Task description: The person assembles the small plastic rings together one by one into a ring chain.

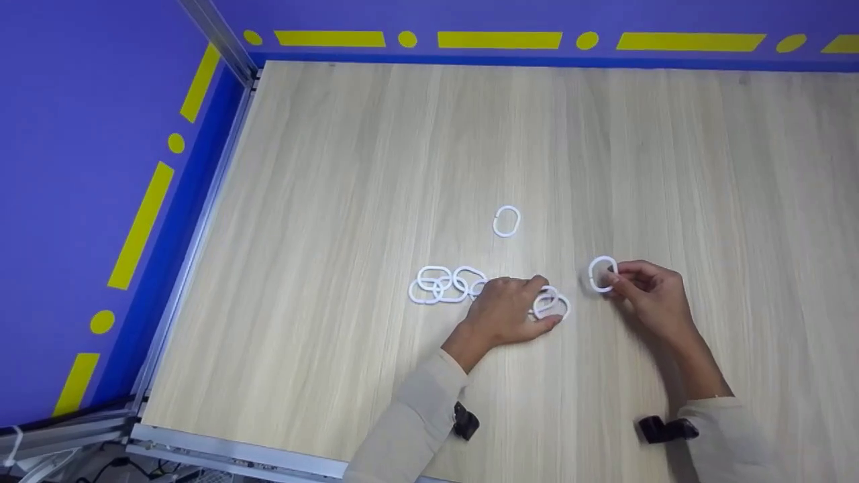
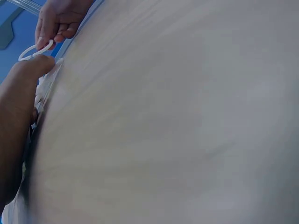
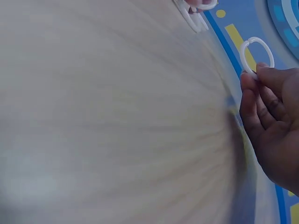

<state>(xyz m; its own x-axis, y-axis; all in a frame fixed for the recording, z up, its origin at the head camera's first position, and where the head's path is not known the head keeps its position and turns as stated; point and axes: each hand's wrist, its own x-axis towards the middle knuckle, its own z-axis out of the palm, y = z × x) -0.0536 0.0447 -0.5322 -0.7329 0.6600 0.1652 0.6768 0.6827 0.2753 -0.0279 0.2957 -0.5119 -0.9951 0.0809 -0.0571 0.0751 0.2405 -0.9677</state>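
Observation:
Several white plastic oval links [image 1: 435,269] lie joined in a chain on the wooden table, left of and under my left hand [image 1: 504,312]. That hand covers the chain's middle; its thumb and forefinger hold the end link [image 1: 568,306] at the right. My right hand [image 1: 654,298] pinches a single white link [image 1: 591,275] between thumb and fingertips, a short way to the right of the chain's end. In the right wrist view this held link [image 3: 271,52] stands up from the fingertips, and a small gap shows in its ring. The two hands are apart.
One loose white link [image 1: 519,221] lies on the table [image 1: 349,174] beyond the hands. Blue panels [image 1: 87,134] with yellow marks border the table at the left and back. A metal rail [image 1: 201,208] runs along the left edge.

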